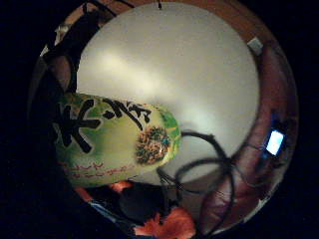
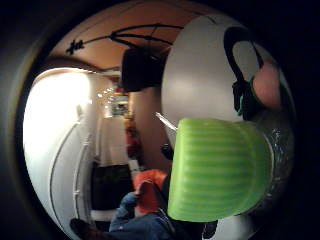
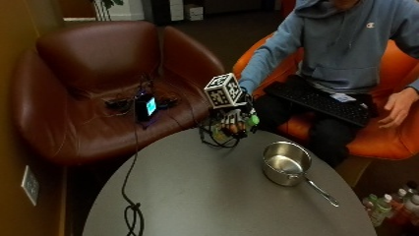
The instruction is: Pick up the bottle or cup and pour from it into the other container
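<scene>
From the outside view we see a round grey surface [image 3: 216, 191] with a person seated at its far edge in an orange chair [image 3: 386, 132]. Their gloved right hand [image 3: 230, 119] is held above the far edge of the surface, and its fingers [image 3: 230, 128] are curled round a green bottle [image 3: 251, 119], of which only the cap end and a little of the body show past the hand. The bottle is lifted off the surface and lies roughly sideways, cap end toward the person. A steel saucepan [image 3: 286, 162] stands on the surface near its right edge, well apart from the hand, handle pointing toward the near right edge. The bare hand [image 3: 395, 107] rests by a black keyboard [image 3: 320, 101] on the person's lap. A brown leather armchair [image 3: 98, 83] stands beyond the left of the surface.

In the little finger side palm view we see the bottle's label [image 1: 112, 139], yellow-green with large black characters, close against the palm, with the grey surface [image 1: 169, 64] spread out beyond it.

In the thumb side palm view we see the ribbed green cap [image 2: 217, 167] filling much of the frame, the clear neck [image 2: 280, 145] behind it, and a bare fingertip [image 2: 266, 85] beside the neck.
</scene>
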{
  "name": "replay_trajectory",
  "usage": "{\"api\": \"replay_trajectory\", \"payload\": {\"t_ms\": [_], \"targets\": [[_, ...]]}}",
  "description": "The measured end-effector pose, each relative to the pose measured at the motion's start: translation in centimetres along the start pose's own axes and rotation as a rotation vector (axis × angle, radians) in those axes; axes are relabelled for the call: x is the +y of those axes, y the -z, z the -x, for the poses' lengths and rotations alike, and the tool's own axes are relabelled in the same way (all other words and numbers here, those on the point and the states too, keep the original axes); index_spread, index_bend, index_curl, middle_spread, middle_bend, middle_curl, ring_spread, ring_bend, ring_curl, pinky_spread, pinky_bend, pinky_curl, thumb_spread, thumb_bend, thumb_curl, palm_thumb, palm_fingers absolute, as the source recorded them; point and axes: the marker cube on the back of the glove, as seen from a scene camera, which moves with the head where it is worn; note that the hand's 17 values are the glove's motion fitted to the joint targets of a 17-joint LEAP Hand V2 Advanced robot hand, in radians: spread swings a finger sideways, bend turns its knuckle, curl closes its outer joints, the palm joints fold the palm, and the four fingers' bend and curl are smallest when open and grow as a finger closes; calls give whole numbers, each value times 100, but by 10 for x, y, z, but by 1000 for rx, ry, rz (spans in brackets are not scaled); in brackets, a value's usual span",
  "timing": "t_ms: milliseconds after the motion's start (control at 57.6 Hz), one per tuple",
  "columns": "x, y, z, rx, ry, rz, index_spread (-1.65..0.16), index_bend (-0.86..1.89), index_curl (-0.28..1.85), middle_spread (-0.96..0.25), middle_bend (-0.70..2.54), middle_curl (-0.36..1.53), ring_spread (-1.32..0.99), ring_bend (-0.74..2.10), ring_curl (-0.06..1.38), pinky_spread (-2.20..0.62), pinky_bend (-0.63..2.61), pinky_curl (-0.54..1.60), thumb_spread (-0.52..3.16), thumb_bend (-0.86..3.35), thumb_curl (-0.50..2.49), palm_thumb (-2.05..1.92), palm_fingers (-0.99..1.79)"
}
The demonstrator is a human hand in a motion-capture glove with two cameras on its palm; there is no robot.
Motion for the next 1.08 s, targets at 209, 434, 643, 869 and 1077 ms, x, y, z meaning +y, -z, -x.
{"api": "replay_trajectory", "payload": {"t_ms": [209,434,643,869,1077], "targets": [[-4,5,64,612,33,112,-23,18,46,-10,31,49,-21,33,43,-19,27,38,24,-4,71,101,118],[10,-30,115,1286,-65,319,-23,17,47,-10,30,50,-22,33,43,-19,27,39,24,-4,72,100,118],[8,-73,156,1668,-106,363,-23,17,47,-11,30,50,-23,32,43,-20,30,40,26,-4,72,98,118],[6,-95,170,1664,-109,398,-24,16,47,-12,28,50,-24,32,43,-21,33,40,28,-4,73,96,119],[2,-98,171,1621,-110,422,-25,17,46,-13,28,50,-25,33,43,-22,34,40,30,-4,73,95,119]]}}
